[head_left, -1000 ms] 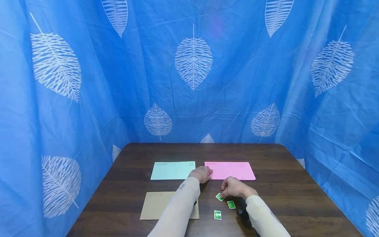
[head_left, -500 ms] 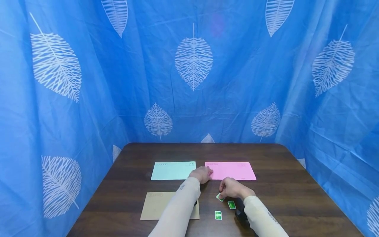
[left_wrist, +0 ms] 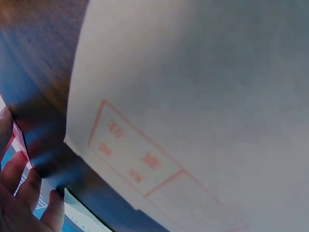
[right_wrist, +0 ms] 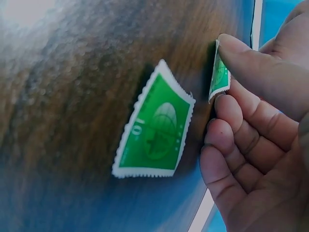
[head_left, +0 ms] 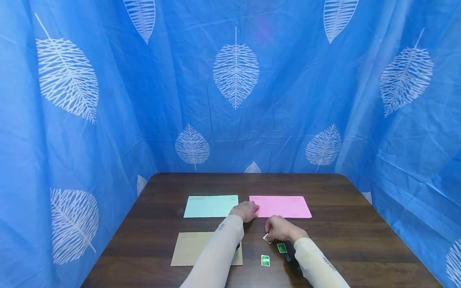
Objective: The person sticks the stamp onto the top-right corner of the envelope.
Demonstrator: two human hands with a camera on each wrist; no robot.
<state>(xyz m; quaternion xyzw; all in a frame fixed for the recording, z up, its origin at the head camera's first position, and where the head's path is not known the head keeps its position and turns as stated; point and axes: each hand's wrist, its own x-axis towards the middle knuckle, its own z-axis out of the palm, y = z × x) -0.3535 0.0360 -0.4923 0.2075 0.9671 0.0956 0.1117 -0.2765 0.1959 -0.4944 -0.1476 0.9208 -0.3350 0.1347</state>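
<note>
My left hand (head_left: 245, 211) rests on the near-left part of a pink envelope (head_left: 282, 207), which lies flat on the table. In the left wrist view its fingers (left_wrist: 30, 186) are slightly bent. To the right and nearer, my right hand (head_left: 282, 229) pinches a green postage stamp (right_wrist: 222, 72) with white perforated edges, the thumb over one side. Much of that stamp is hidden by the fingers. Another green stamp (right_wrist: 157, 128) lies just beside the right hand, and a third stamp (head_left: 265, 261) lies closer to the person.
A mint-green envelope (head_left: 209, 207) lies left of the left hand. A brown envelope (head_left: 187, 252) lies in front, partly covered by the left sleeve (head_left: 216, 252). The dark wooden table (head_left: 338, 224) is surrounded by a blue leaf-patterned curtain (head_left: 281, 100).
My right hand has shifted slightly left and now covers more of the stamp at its fingertips. The left hand has stayed on the pink envelope.
</note>
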